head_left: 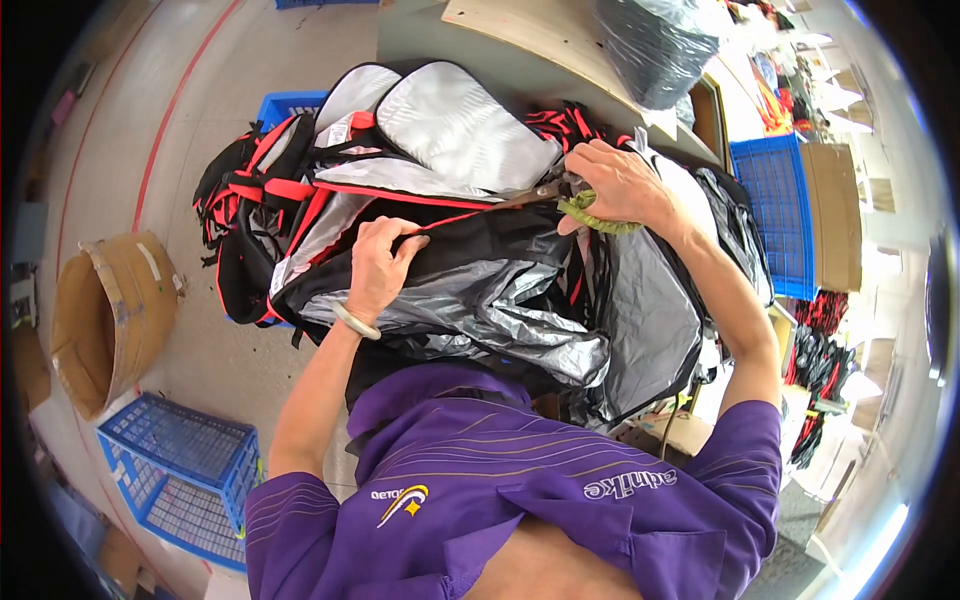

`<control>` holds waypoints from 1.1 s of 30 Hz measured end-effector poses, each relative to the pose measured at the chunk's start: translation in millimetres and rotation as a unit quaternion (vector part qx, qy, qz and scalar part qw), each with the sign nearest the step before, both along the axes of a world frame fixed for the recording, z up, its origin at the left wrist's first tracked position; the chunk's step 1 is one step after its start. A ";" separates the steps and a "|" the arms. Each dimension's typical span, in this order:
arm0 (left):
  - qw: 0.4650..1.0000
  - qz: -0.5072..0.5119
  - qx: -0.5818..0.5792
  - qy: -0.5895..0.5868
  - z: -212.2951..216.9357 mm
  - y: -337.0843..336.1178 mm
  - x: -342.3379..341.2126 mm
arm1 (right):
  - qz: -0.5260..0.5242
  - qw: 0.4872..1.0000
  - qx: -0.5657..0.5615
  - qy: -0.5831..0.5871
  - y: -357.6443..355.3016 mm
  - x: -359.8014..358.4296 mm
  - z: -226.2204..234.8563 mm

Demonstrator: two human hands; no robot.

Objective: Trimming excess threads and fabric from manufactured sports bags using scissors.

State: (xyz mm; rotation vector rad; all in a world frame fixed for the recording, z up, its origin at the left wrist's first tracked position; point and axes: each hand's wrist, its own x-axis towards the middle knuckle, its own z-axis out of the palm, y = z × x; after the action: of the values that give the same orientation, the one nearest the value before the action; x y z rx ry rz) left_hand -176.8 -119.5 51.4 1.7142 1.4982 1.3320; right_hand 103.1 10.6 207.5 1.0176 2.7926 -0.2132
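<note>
Backpacks in black, red and silver-grey lie in a pile in front of me. My left hand point(378, 262) pinches a thin red strip point(450, 219) along the edge of a black and silver bag point(470, 305), stretching it toward the right. In my right hand point(625, 188) is a pair of scissors point(532, 196) with a yellow-green wrapped handle point(590, 214). Their blades point left and lie by the strip's right end; whether they touch it I cannot tell. Pale grey panels point(460, 125) with black edging stand up behind the strip.
A cardboard box point(125, 310) and a blue plastic crate point(190, 430) stand on the floor at the left. Beyond the bags is a wooden table point(530, 40) bearing a black plastic sack point(660, 50). Another blue crate point(775, 215) is at the right, beside hanging straps point(820, 370).
</note>
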 end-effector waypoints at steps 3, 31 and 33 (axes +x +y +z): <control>1.000 0.012 0.006 0.013 -0.4 -4.3 0.5 | 0.045 0.998 -0.034 -0.011 11.3 -13.5 -1.2; 0.971 0.012 -0.219 -0.092 -44.9 -58.8 -94.3 | -0.188 0.970 -0.144 0.047 -52.3 25.0 -96.2; 0.976 -0.021 -0.155 -0.149 -17.9 -50.3 -72.2 | -0.167 0.962 -0.162 0.145 -54.8 22.5 -84.8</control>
State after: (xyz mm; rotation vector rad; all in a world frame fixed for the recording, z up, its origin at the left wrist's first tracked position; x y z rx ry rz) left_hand -248.9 -169.8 33.4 1.2823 1.4012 1.1980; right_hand 125.6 -44.3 122.7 1.4592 2.6693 -0.8970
